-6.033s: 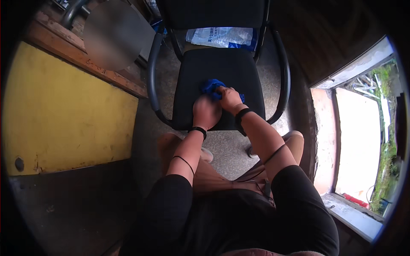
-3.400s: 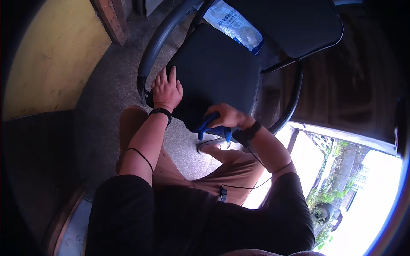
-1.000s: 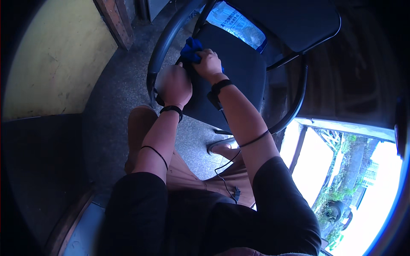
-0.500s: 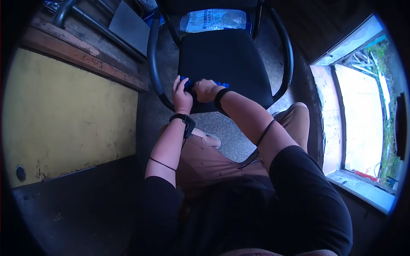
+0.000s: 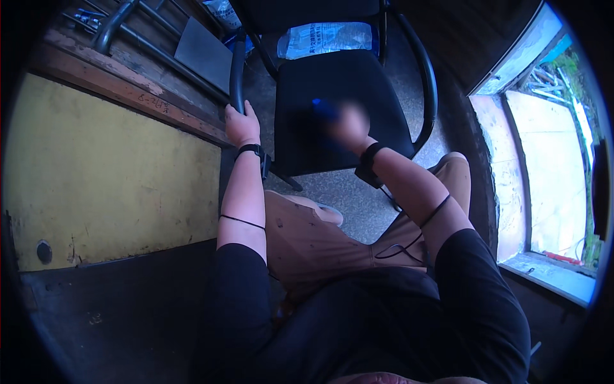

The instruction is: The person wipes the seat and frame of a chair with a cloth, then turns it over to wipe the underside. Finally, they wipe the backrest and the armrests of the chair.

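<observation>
Nearest: my black short-sleeved top [image 5: 358, 313], then brown trousers [image 5: 320, 249], knees apart, and speckled grey floor [image 5: 361, 208] showing between them. Thin black bands on both forearms, black straps at both wrists.

Left grip [image 5: 243, 127]: wrapped on the front part of the curved black tubular armrest [image 5: 237, 77], left side of the chair. Right grip [image 5: 350, 125]: blurred, finger detail lost, but reads as clenched on a bunched bright-blue cloth [image 5: 325, 110]. Cloth is over the black padded seat [image 5: 358, 77], a bit forward of its middle, poking out ahead of my knuckles; can't tell how much of it touches the seat.

Off to the left, a scuffed yellow panel [image 5: 115, 173]; to the right, a bright window opening [image 5: 550, 173]. Farther out, a white-and-blue plastic bag [image 5: 326, 38] behind the seat, below the black backrest [image 5: 307, 11].
</observation>
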Demonstrator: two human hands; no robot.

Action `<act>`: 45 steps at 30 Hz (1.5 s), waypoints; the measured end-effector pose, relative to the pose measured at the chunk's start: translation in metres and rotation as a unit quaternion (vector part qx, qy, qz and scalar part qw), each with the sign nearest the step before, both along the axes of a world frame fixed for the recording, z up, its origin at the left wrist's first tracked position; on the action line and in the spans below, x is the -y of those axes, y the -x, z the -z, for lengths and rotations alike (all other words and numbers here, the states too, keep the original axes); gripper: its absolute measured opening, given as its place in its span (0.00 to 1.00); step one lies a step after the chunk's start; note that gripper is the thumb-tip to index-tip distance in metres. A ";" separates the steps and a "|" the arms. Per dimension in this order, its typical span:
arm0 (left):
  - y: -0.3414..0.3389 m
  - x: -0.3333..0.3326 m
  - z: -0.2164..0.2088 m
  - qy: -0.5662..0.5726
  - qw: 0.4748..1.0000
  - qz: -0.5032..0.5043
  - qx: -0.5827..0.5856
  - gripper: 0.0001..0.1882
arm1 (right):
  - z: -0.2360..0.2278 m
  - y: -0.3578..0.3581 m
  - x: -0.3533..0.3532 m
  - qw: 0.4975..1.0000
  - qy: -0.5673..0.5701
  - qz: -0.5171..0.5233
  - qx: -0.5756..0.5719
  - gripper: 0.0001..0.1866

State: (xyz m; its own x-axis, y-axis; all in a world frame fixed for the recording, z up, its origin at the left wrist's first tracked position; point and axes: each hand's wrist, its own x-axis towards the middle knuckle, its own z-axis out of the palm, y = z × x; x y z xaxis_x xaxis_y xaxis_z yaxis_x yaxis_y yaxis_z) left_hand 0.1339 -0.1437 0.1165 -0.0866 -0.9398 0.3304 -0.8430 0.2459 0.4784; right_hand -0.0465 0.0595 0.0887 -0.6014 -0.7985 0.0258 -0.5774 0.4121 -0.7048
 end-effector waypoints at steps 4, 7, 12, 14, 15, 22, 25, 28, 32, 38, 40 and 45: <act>0.006 -0.004 0.001 0.038 0.999 -0.008 0.010 0.29 | 0.027 -0.039 0.022 0.997 -0.069 0.039 -0.014 0.18; 0.009 -0.005 0.002 0.055 0.998 -0.016 0.006 0.29 | 0.028 -0.089 0.024 0.969 -0.094 -0.215 -0.080 0.17; 0.005 -0.001 0.007 0.064 0.998 -0.018 0.009 0.28 | 0.011 -0.097 0.020 0.971 -0.062 -0.231 0.021 0.21; -0.002 0.001 0.009 0.062 0.998 -0.027 0.016 0.29 | -0.002 -0.080 0.016 0.990 -0.008 -0.137 -0.001 0.19; 0.001 0.001 0.009 0.062 0.998 -0.028 0.020 0.29 | 0.000 -0.067 0.014 0.994 0.015 -0.098 -0.056 0.18; 0.013 -0.005 0.003 0.067 0.997 -0.026 0.015 0.28 | 0.043 -0.108 0.018 0.981 -0.041 -0.175 -0.079 0.18; 0.002 0.002 0.010 0.060 0.998 -0.019 0.008 0.28 | 0.026 -0.107 0.015 0.957 -0.072 -0.274 0.065 0.20; 0.001 0.001 0.009 0.060 0.997 -0.035 0.027 0.28 | 0.013 -0.065 -0.018 0.980 -0.005 -0.173 -0.093 0.19; 0.002 0.004 0.010 0.060 0.998 -0.028 0.019 0.28 | 0.038 0.054 -0.072 0.976 -0.070 0.032 -0.202 0.17; 0.004 0.001 0.006 0.059 0.998 -0.028 0.010 0.28 | 0.046 0.053 -0.079 0.963 -0.122 0.115 -0.213 0.12; 0.002 0.006 0.012 0.070 0.997 -0.030 -0.010 0.29 | 0.043 -0.012 -0.057 0.990 -0.037 0.038 -0.132 0.11; 0.007 -0.002 0.009 0.068 0.998 -0.013 -0.009 0.30 | 0.027 -0.107 -0.017 0.954 -0.065 -0.287 0.057 0.19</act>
